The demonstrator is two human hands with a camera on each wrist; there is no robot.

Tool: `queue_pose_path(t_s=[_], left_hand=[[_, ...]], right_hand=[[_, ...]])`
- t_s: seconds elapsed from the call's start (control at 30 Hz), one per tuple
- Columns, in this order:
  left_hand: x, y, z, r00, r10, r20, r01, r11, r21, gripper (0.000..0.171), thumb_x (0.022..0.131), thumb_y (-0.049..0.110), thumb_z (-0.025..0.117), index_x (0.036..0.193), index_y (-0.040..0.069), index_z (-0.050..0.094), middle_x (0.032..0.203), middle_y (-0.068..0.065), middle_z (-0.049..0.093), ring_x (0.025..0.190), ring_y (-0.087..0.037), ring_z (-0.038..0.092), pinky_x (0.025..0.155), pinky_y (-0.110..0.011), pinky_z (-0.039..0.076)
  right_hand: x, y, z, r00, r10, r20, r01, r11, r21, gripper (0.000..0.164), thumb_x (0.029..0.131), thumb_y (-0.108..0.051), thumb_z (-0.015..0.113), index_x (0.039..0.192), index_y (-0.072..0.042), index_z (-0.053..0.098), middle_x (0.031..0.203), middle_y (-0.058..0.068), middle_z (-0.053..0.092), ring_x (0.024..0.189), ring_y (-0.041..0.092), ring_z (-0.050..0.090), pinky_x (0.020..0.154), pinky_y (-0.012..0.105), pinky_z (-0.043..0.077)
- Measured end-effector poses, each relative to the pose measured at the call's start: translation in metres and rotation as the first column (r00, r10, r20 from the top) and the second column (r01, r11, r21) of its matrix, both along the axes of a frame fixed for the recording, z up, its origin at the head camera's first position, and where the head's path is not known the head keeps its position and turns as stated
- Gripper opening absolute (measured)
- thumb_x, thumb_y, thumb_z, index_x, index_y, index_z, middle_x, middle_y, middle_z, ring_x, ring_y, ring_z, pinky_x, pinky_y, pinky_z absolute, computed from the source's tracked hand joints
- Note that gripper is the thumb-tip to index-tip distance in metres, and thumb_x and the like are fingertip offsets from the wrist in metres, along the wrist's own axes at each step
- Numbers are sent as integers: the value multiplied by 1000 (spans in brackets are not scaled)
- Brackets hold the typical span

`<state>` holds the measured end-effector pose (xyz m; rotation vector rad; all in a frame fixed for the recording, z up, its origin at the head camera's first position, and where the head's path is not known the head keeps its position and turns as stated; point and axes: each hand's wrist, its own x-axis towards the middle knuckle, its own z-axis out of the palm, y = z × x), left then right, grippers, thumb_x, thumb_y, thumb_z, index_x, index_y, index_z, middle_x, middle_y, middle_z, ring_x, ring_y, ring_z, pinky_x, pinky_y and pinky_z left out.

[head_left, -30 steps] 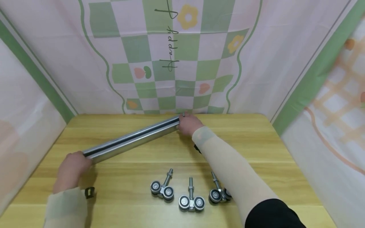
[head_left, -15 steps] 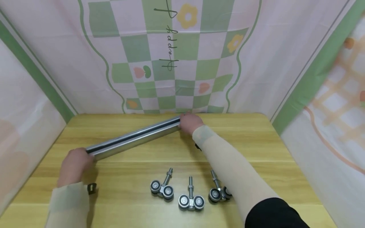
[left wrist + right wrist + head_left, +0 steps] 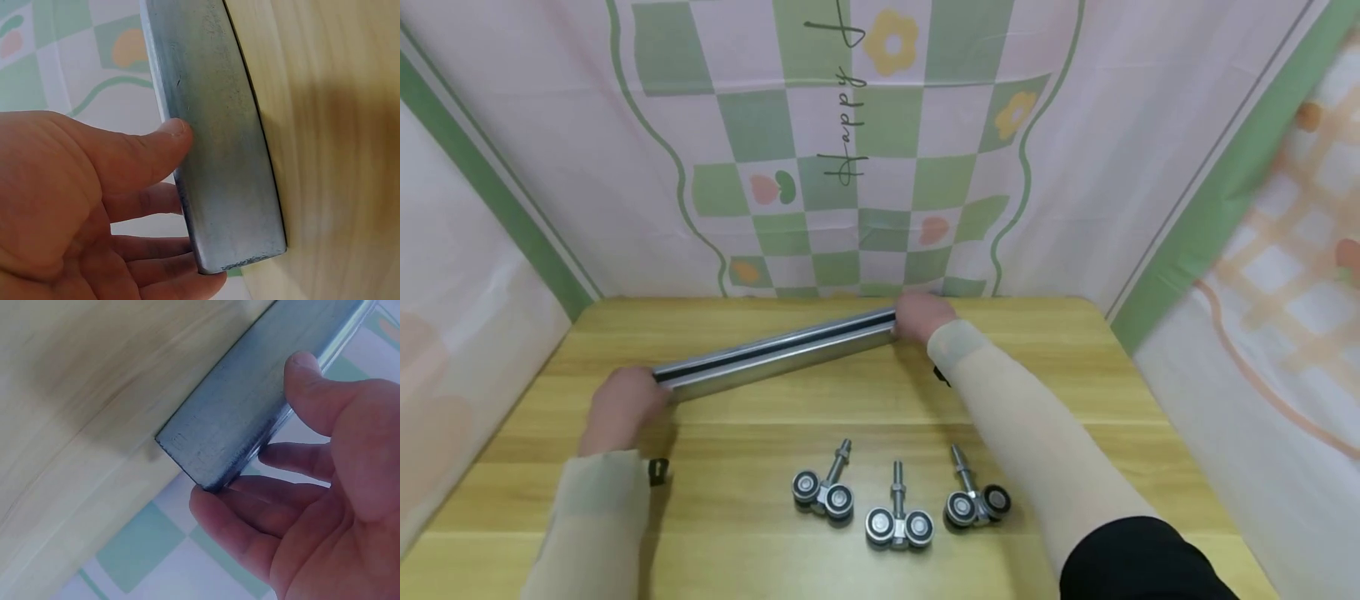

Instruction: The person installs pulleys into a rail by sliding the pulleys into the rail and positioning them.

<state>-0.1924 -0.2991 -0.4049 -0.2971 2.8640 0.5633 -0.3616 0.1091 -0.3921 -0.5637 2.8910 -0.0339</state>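
A slotted metal rail [image 3: 782,350] lies slantwise across the back half of the table, its right end farther back. My left hand [image 3: 627,407] grips its left end; in the left wrist view the thumb presses the flat side of the rail [image 3: 215,156] while the fingers curl behind. At the other end my right hand [image 3: 923,317] holds on, and the right wrist view shows thumb and fingers pinching the rail [image 3: 231,406]. Nearer the front lie a left roller [image 3: 823,493], a middle roller [image 3: 898,525] and a right roller [image 3: 976,504], each with two wheels and a threaded bolt.
The wooden table [image 3: 760,558] has its back edge against a hanging cloth [image 3: 887,192] with green checks. More cloth hangs along the left and right sides. Both forearms wear pale sleeves, and a black band circles the right upper sleeve [image 3: 1142,558].
Both hands have shifted the rail to the right; its left end has also moved back, so it slants less. The right roller, partly covered by the arm before, now shows fully.
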Motion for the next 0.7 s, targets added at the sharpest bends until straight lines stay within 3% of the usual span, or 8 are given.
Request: queue_pose_path(t_s=[0.3,0.47,0.7], left_hand=[[-17,17,-1,997,-74,-31,72,996,-56,32,97,19,55,85,-9,65,87,-25,65,81,-39,62,75,-56,51],[-27,30,-1,995,-88,-56,84,994,-69,33,96,19,55,90,-12,65,103,-35,62,93,-48,60,83,-61,48],[-45,44,-1,995,-86,-54,84,996,-42,34,98,20,56,103,-13,65,110,-32,64,100,-47,60,88,-60,47]], right_hand=[[1,27,7,999,3,32,-2,1000,-9,24,92,-28,73,91,-5,65,92,10,65,83,26,63,79,42,54],[3,44,9,999,3,43,-4,1000,25,28,93,-30,73,96,-3,68,101,13,68,87,26,63,84,44,52],[6,69,7,1000,-28,0,28,1000,14,31,89,-35,77,85,-7,65,92,10,66,82,25,61,81,44,52]])
